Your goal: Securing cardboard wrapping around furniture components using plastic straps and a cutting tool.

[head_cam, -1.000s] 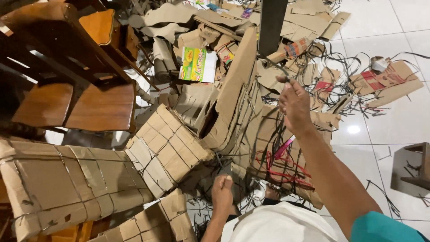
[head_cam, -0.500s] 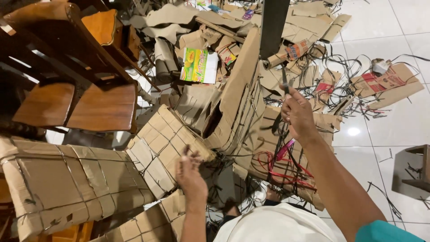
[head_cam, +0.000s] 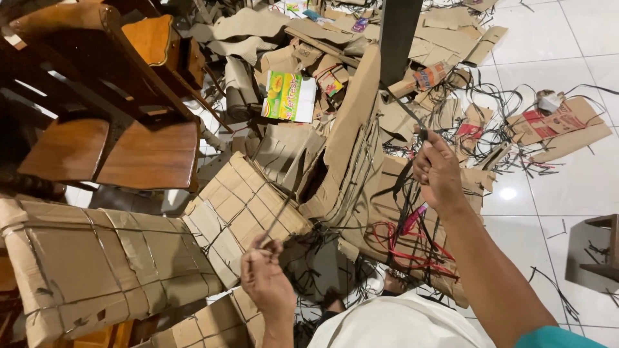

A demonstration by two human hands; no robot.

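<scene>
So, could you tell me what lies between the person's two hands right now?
In the head view, a thin dark strap runs from the left hand towards the right hand, over a large bent cardboard sheet.

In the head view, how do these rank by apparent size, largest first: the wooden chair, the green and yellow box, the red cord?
1. Wooden chair, by far the largest, though it is nearer the camera.
2. Red cord and green and yellow box look about alike; the cord is a loose tangle, so I do not rank them.
</scene>
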